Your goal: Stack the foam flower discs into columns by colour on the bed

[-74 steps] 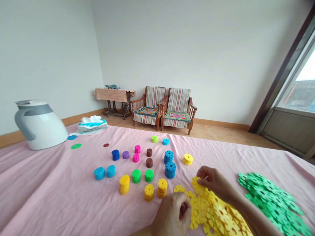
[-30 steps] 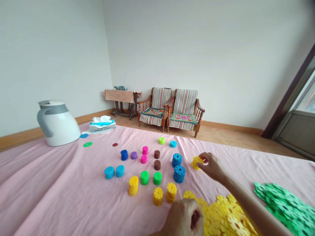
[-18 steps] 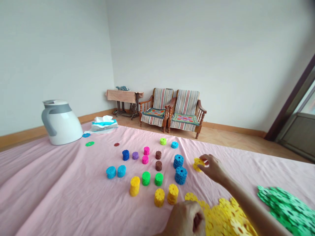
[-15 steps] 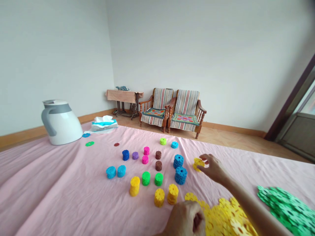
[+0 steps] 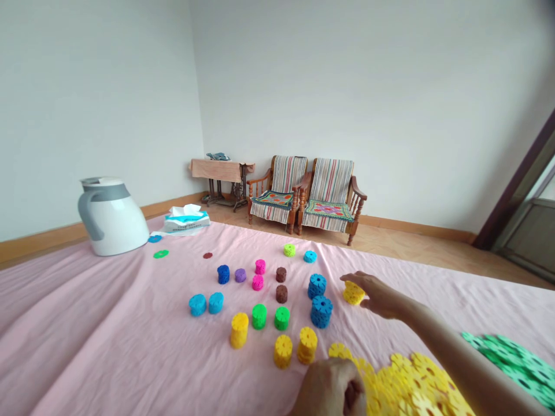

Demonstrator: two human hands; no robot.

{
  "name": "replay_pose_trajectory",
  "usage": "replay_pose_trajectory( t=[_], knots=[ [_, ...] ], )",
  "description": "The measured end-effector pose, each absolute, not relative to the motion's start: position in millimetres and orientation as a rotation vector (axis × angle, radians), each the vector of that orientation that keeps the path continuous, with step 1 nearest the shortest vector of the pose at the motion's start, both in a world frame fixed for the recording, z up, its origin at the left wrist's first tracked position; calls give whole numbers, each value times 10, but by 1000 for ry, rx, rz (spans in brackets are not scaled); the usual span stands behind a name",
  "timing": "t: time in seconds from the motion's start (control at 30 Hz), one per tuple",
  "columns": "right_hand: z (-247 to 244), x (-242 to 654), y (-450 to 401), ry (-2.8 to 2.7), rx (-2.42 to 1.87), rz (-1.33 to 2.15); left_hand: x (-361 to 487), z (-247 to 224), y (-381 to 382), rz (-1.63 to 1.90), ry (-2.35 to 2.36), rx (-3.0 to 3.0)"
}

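Observation:
My right hand point(image 5: 379, 295) reaches over a short stack of yellow snowflake discs point(image 5: 354, 293) on the pink cloth. Its fingers are stretched out above the stack, and the thumb is near the right side. Low in the view, my left hand point(image 5: 332, 386) is curled closed beside a loose heap of yellow snowflake discs point(image 5: 418, 384); whatever it may hold is hidden. Taller yellow stacks point(image 5: 307, 345) stand just beyond it. To the left of my right hand are two blue stacks point(image 5: 321, 312), one behind the other.
Small green point(image 5: 259, 316), brown point(image 5: 281, 293), pink point(image 5: 258, 282) and light-blue stacks point(image 5: 198, 304) dot the pink cloth point(image 5: 130, 346). A green disc heap point(image 5: 514, 364) lies at right. A white jug point(image 5: 117, 222) and a tissue box point(image 5: 186, 219) stand at the far left.
My right hand's fingers have straightened over the yellow stack, where finger and thumb were around it before. The left hand stays closed. The whole view has shifted slightly.

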State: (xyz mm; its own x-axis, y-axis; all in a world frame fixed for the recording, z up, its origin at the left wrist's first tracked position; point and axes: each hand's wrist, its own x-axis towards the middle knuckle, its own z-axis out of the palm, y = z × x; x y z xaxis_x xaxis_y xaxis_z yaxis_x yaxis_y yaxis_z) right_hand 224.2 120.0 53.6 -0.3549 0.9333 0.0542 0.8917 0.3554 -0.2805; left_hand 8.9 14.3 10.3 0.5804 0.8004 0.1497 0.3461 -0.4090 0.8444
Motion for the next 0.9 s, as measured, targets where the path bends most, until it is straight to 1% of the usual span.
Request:
replay_pose_trajectory(
  t=[0.23, 0.6, 0.9],
  knots=[
    [505, 2258, 1259, -2410, -1635, 242, 92, 103, 136, 714, 914, 1981],
    [463, 2248, 1205, -2343, -1769, 246, 83, 122, 137, 707, 909, 1983],
    [617, 2281, 1189, -2369, -1749, 274, 87, 146, 122, 685, 919, 1970]
  ],
)
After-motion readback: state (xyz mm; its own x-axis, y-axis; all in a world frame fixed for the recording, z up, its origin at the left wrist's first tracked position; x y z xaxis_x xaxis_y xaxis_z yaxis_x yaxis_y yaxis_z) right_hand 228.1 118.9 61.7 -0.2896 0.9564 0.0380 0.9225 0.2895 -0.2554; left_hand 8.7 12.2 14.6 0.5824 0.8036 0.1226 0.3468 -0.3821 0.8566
